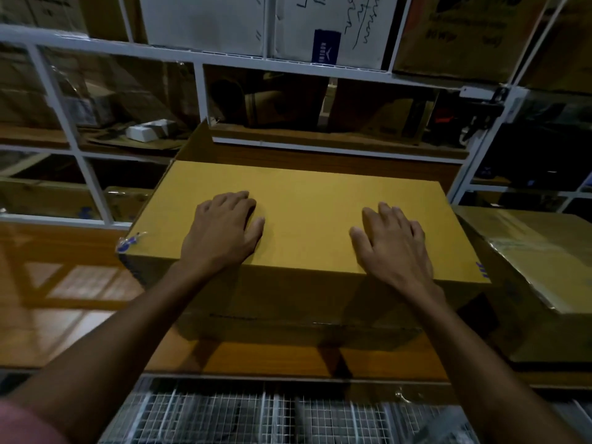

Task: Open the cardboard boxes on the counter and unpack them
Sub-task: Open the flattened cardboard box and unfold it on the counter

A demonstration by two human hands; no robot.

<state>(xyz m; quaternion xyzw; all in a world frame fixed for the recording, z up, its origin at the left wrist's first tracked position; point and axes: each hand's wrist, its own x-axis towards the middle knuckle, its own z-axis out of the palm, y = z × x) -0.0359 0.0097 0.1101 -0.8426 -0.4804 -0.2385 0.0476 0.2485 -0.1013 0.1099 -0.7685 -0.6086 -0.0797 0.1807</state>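
Head view, left hand (pixel 221 232), right hand (pixel 395 246) flat on smooth rectangular cardboard box (pixel 307 200)

Dim room: white-framed glass partition (pixel 198 91) behind a wooden counter (pixel 64 315) (glossy, reflective), wire mesh (pixel 256 418) below.

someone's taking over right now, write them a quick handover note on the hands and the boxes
Left hand: flat on top of the big cardboard box, fingers relaxed, gripping nothing.
Right hand: also flat on that box top, nearer its right end, holding nothing.
The big box sits on the wooden counter right in front, top flap lying flat, closed. A second box, its top covered in clear tape, sits to its right, also closed.
Done: nothing unpacked; no contents in view.
Left: open the big box, empty it, then open the second box and empty it.
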